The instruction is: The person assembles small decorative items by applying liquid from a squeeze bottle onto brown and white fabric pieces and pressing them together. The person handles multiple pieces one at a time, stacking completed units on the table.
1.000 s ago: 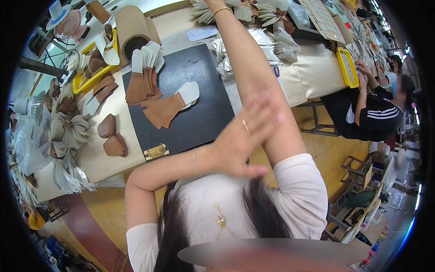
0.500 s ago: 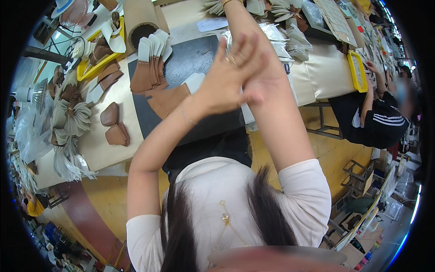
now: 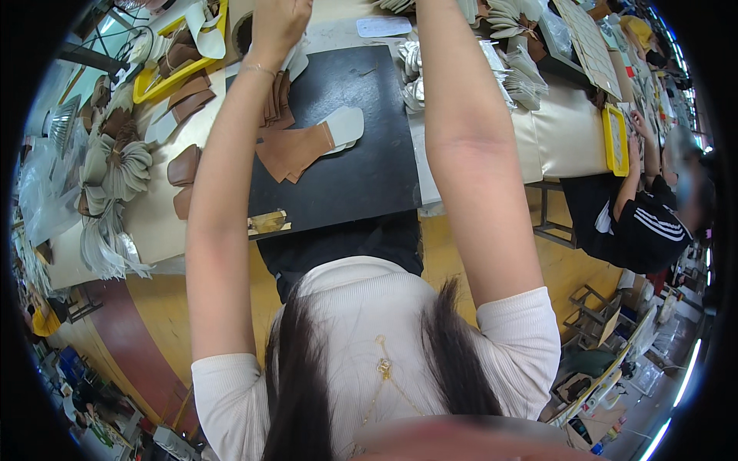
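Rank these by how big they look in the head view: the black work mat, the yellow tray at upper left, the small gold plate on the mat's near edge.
1. Black work mat
2. Yellow tray, partly covered by pieces
3. Small gold plate

Both my arms were raised and stretched forward, running from the shoulders at the lower part of the view up to its top edge. My left arm (image 3: 219, 223) was nearly straight, bare below a short sleeve, with a thin bracelet at the wrist. My left hand (image 3: 278, 21) showed at the top edge with the fingers curled loosely inward, its back toward the camera. My right arm (image 3: 477, 161) rose beside it, the forearm broad and close to the camera. My right hand lay beyond the top edge, out of view.
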{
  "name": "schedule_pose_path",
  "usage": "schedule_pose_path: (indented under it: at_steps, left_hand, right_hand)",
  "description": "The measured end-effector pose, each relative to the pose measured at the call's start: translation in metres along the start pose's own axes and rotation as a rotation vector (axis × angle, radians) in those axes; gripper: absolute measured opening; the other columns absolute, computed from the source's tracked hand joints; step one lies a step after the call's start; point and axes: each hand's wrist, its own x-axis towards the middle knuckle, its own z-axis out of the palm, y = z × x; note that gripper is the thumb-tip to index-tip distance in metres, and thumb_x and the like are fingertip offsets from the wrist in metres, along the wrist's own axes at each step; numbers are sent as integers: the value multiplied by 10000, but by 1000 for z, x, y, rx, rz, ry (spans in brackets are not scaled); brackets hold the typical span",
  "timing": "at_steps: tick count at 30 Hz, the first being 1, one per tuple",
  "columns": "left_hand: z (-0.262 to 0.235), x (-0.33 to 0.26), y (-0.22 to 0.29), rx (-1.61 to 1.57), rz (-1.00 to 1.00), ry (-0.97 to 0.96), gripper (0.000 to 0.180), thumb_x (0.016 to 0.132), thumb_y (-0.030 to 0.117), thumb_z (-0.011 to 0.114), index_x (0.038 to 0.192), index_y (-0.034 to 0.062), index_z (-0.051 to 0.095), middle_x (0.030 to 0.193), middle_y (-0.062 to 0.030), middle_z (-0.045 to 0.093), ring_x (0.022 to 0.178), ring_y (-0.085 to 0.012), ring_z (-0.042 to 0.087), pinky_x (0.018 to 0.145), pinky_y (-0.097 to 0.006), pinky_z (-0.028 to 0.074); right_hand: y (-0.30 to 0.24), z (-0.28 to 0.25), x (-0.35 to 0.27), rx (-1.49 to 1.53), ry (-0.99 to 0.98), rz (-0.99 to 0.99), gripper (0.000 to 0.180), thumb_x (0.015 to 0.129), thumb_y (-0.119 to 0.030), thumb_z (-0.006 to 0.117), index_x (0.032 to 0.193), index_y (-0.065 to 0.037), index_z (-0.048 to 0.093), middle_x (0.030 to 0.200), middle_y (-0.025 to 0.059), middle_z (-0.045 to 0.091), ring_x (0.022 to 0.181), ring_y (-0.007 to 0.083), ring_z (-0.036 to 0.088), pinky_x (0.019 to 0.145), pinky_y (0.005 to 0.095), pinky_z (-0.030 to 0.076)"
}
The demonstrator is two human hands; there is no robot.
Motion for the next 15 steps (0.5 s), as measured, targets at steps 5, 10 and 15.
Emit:
schedule_pose_path:
  at_steps: [5,10,15]
  left_hand:
    - [8,11,-50,860,217,-144,510,990,294,458,1336,-81,482,1434,-265,446,1359,-379,397,1153,-496,266]
    - [40,6,-76,538,-180,139,487,963,341,459,1231,-43,595,1288,-242,577,1271,-375,484,1128,-473,310]
    - [42,14,-86,422,-373,-26,428,948,365,444,1012,38,713,1166,-225,647,1178,-364,548,1063,-472,366]
  right_hand:
    - [7,13,-1,228,187,33,932,669,-284,898,1348,99,388,1293,241,567,1169,320,563,1026,379,431]
    - [15,28,-4,432,316,169,930,693,-238,882,1346,156,350,1303,250,548,1171,310,546,1037,380,416]
    - [23,30,-4,337,348,315,866,721,-237,862,1313,175,383,1280,251,564,1152,310,558,1024,378,429]
